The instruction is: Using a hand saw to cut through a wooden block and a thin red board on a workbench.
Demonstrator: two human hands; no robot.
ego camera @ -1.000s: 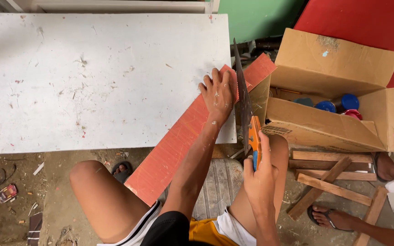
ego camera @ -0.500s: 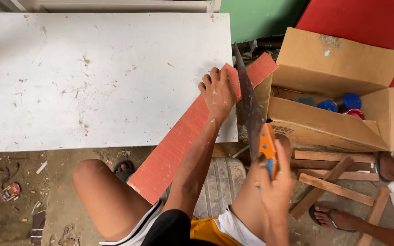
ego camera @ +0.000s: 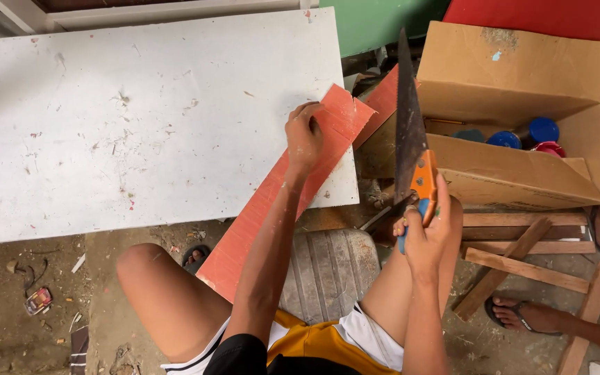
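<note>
My left hand (ego camera: 305, 139) presses down on a long red board (ego camera: 272, 208) that lies slanted across the corner of a white tabletop (ego camera: 147, 118). The board's far end stops at a cut edge just past my fingers. A short red offcut (ego camera: 384, 101) sits apart from it, lower down, between the table and a cardboard box. My right hand (ego camera: 421, 226) grips the orange and blue handle of a handsaw (ego camera: 408, 118). Its blade points up and away, clear of the board, with the teeth facing left.
An open cardboard box (ego camera: 522, 173) with blue and red lids inside stands to the right. Wooden slats (ego camera: 522, 267) lie on the ground below it, beside another person's sandalled foot (ego camera: 529, 316). I sit on a ribbed grey seat (ego camera: 328, 271). Dirt ground with scraps lies to the left.
The saw has come up out of the cut and now stands free of the board. The board's end has parted and dropped toward the box. My left hand stayed on the board.
</note>
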